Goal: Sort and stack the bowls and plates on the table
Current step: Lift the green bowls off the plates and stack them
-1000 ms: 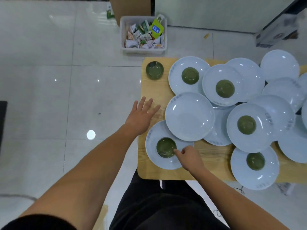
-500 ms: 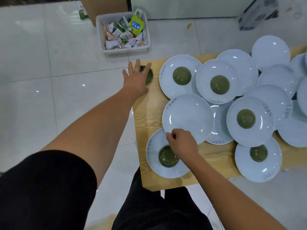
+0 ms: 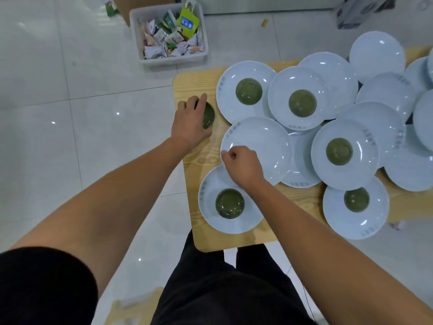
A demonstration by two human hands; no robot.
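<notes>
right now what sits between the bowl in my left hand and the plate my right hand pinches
Nothing: the head view shows only bare tabletop between the green bowl and the empty plate.

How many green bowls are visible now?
6 green bowls: one gripped by the left hand at the table's left edge; five on plates: far left, far middle, centre right, near right, near left. Others may hide beyond the right edge.

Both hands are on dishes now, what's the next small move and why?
Probably lift the lone green bowl with the left hand, whose fingers curl round it, and nest it in the near bowl on its plate. The right hand is busy pinching the empty plate by its rim.
</notes>
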